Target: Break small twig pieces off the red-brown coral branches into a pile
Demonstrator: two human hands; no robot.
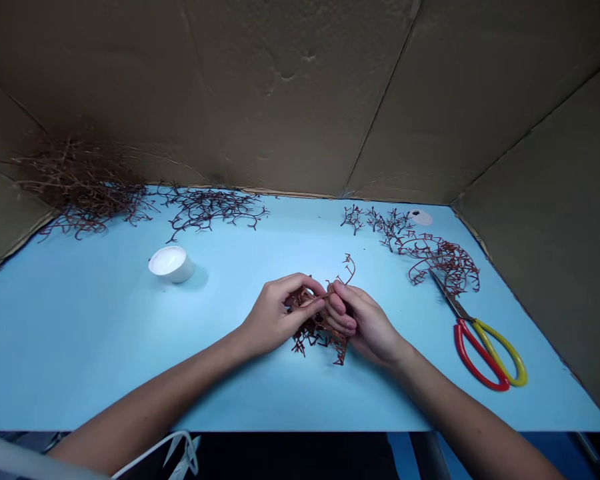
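Near the front middle of the light blue table, my left hand [280, 313] and my right hand [363, 320] meet over a bundle of reddish-brown branching twigs [320, 330]. Thumb and fingers of my left hand pinch the twigs at the upper left of the bundle. My right hand is closed, its thumb and forefinger pinching the same twigs and its other fingers curled below. One thin forked twig [351, 268] sticks up past my right thumb. Several short ends hang below the hands. My palms and part of the bundle are hidden.
Scissors [465, 320] with red and yellow handles lie at the right, tips touching a curved twig pile [445, 260]. Small dark twigs [373, 220] and a white disc [420, 217] sit behind. A white cup [173, 265], dark twigs [210, 207] and a large tangle [90, 187] are left. Cardboard walls [260, 100] surround the table.
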